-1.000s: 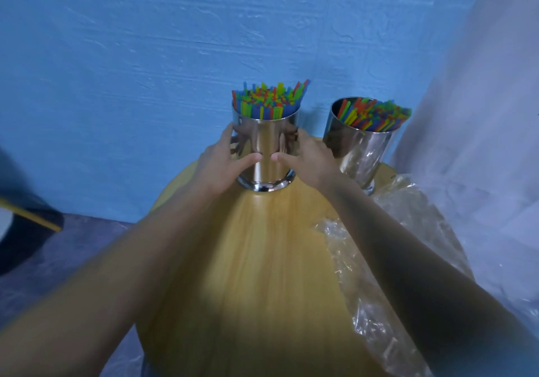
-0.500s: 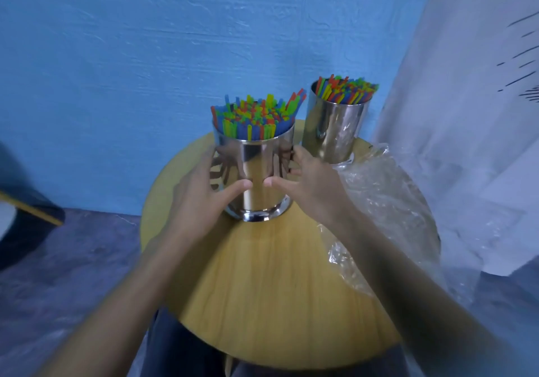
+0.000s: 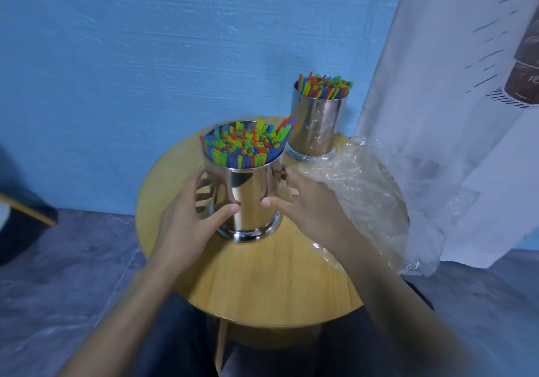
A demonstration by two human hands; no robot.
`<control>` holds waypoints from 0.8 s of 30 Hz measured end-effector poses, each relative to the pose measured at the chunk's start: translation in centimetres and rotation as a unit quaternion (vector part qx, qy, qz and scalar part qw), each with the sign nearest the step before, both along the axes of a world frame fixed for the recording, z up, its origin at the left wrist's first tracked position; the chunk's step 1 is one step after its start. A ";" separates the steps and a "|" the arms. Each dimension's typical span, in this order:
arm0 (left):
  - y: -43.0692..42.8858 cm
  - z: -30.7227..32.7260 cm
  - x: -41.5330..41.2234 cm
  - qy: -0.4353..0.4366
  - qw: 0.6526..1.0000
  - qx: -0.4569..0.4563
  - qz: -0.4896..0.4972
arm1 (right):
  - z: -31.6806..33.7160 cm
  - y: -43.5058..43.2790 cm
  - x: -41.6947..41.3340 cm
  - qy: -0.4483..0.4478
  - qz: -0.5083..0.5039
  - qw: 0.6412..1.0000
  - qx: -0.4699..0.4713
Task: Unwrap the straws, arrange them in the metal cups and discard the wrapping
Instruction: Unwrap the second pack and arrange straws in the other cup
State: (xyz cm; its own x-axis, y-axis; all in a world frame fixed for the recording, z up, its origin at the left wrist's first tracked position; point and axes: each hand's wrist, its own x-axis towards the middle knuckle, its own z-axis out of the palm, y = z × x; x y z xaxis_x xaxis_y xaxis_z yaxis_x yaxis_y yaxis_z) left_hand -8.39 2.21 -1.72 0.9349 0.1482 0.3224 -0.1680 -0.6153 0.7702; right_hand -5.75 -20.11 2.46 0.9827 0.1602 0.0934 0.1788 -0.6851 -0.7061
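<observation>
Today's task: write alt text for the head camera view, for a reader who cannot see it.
A left hand and a right hand hold a metal cup packed with coloured straws on a round wooden table. A second cup of straws stands behind, to the right, beside crumpled clear wrapping.

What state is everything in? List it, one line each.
near metal cup: upright on the table, full of straws.
far metal cup: upright, likewise full, untouched.
plastic wrapping: crumpled on table, not discarded.
left hand: holds near metal cup.
right hand: holds near metal cup.
</observation>
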 end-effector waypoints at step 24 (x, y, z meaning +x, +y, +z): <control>0.1 -1.6 -0.4 0.078 0.992 -0.091 -0.046 | -5.8 -4.1 8.2 0.028 -0.148 0.971 -0.183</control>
State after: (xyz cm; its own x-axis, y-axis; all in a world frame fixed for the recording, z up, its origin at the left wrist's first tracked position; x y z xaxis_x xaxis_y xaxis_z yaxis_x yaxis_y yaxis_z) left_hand -8.78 2.33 -3.31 0.9836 0.1029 0.1483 -0.0868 -0.4506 0.8885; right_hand 2.41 -24.23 -3.29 0.9926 -0.1180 0.0295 -0.0959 -0.9081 -0.4076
